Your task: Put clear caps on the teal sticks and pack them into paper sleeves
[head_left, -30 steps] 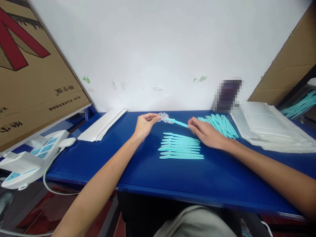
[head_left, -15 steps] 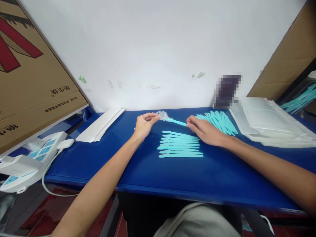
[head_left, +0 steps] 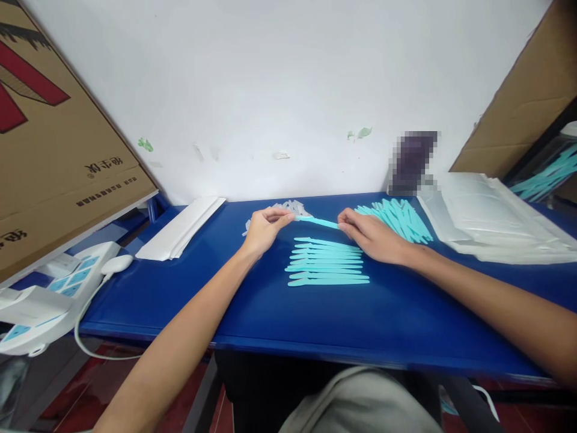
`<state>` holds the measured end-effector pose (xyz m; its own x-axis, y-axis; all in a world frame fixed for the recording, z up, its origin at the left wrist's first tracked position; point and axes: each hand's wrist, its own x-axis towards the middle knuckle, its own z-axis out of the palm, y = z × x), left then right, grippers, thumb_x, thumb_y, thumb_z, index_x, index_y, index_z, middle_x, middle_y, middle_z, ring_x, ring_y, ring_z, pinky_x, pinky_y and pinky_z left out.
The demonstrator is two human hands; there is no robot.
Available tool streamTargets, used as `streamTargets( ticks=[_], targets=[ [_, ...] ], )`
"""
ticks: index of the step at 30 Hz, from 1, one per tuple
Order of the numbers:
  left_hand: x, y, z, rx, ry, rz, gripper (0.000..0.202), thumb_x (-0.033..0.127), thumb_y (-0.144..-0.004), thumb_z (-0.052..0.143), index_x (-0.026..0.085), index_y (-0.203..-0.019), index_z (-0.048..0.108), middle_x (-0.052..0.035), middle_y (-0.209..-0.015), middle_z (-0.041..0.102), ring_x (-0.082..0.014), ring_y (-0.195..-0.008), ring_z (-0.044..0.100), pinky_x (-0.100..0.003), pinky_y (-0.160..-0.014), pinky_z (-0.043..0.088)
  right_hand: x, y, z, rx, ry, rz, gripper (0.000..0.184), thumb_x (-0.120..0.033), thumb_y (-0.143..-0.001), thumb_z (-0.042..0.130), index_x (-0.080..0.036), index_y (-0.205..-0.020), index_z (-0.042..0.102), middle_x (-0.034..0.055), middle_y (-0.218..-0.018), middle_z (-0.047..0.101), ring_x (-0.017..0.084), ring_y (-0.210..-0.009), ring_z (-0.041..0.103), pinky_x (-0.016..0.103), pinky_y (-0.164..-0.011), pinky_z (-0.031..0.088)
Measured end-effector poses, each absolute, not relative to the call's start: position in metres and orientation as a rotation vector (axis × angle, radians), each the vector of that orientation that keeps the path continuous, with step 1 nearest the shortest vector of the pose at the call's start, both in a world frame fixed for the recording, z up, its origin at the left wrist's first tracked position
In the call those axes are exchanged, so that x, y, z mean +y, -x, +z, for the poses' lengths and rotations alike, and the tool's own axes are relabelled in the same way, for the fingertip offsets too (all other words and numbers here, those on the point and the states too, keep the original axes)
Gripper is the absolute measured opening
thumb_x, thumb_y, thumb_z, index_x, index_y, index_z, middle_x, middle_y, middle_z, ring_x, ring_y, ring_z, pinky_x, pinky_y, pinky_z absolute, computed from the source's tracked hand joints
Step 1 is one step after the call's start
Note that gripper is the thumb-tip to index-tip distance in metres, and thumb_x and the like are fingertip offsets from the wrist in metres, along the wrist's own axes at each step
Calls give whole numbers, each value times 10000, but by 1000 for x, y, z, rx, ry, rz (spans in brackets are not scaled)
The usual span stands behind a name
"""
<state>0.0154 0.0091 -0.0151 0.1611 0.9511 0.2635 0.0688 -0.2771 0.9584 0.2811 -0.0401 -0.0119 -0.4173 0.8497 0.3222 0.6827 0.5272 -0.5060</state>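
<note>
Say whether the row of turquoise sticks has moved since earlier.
No: judged against the blue table, the row of turquoise sticks shows no shift either way.

- Partly hidden behind the left hand [head_left: 265, 230]: translucent pieces [head_left: 294, 208].
- Concealed inside the right hand [head_left: 372, 234]: one end of a turquoise stick [head_left: 320, 222].
- Pixelated beyond recognition: a dark upright object [head_left: 413, 161].
- Cropped at left: a printed carton [head_left: 58, 141].
- Cropped at right: more turquoise sticks [head_left: 546, 177].

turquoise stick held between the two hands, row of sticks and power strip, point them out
Turquoise stick [head_left: 321, 222], head view, middle of its visible length
Row of sticks [head_left: 328, 261], head view, a stick near its middle
Power strip [head_left: 71, 291], head view, one of its blue panels
</note>
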Motion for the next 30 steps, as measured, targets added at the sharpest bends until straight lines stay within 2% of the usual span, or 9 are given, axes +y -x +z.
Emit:
streamTargets(
  ticks=[3, 5, 8, 10, 13, 19, 25, 30],
  targets=[
    [13, -20, -22, 958, -1617, 1186, 387, 504, -694, 848, 166, -868, 778, -91, -902, 778, -252, -886, 713, -372, -872, 519, -40, -279, -13, -2264, 1239, 383, 248, -418, -1039, 333, -238, -909, 443, 5, -731, 551, 178, -639, 480, 322, -645, 356],
    [16, -18, -23, 960, -1771, 1158, 381, 528, -788, 766, 177, -936, 783, -98, -984, 777, -261, -937, 700, -367, -865, 509, -38, -280, -15, -2275, 1264, 343, 251, -407, -1031, 357, -229, -901, 477, 26, -770, 584, 186, -673, 503, 326, -662, 366],
    [19, -7, -18, 1132, -2242, 1044, 344, 474, -937, 590, 207, -1039, 780, -97, -1095, 753, -276, -1021, 646, -397, -924, 459, -33, -284, -21, -2277, 1322, 275, 243, -387, -1013, 400, -216, -901, 530, 56, -845, 626, 204, -746, 535, 334, -694, 378],
    [20, 6, -11, 1345, -2546, 872, 352, 411, -975, 507, 204, -1066, 777, -113, -1130, 728, -303, -1057, 598, -445, -961, 416, -29, -287, -25, -2313, 1341, 250, 248, -384, -1006, 411, -211, -901, 553, 69, -879, 632, 216, -795, 544, 343, -721, 387],
    [23, 27, -3, 1569, -2725, 599, 380, 371, -970, 468, 185, -1102, 771, -146, -1176, 671, -337, -1100, 539, -483, -953, 399, -24, -291, -31, -2365, 1346, 215, 275, -398, -1004, 412, -208, -883, 570, 75, -886, 621, 229, -839, 547, 354, -752, 396],
    [29, 56, 2, 1499, -2751, 284, 392, 407, -926, 500, 247, -1173, 758, -139, -1166, 596, -353, -1111, 500, -507, -924, 402, -27, -291, -26, -2392, 1305, 190, 265, -384, -993, 434, -205, -906, 609, 77, -904, 636, 218, -815, 560, 348, -730, 402],
    [27, 55, 4, 1457, -2749, 251, 354, 372, -910, 526, 261, -1145, 766, -132, -1127, 604, -342, -1083, 503, -492, -916, 394, -34, -294, -15, -2517, 1321, 197, 313, -453, -971, 468, -213, -923, 663, 92, -951, 645, 247, -866, 579, 366, -730, 407],
    [23, 44, 0, 1358, -2756, 344, 323, 338, -911, 545, 238, -1118, 772, -138, -1224, 645, -354, -1182, 484, -496, -958, 379, -31, -298, -15, -2534, 1334, 319, 317, -472, -970, 459, -216, -913, 637, 82, -890, 646, 228, -778, 583, 358, -696, 419]
  ],
)
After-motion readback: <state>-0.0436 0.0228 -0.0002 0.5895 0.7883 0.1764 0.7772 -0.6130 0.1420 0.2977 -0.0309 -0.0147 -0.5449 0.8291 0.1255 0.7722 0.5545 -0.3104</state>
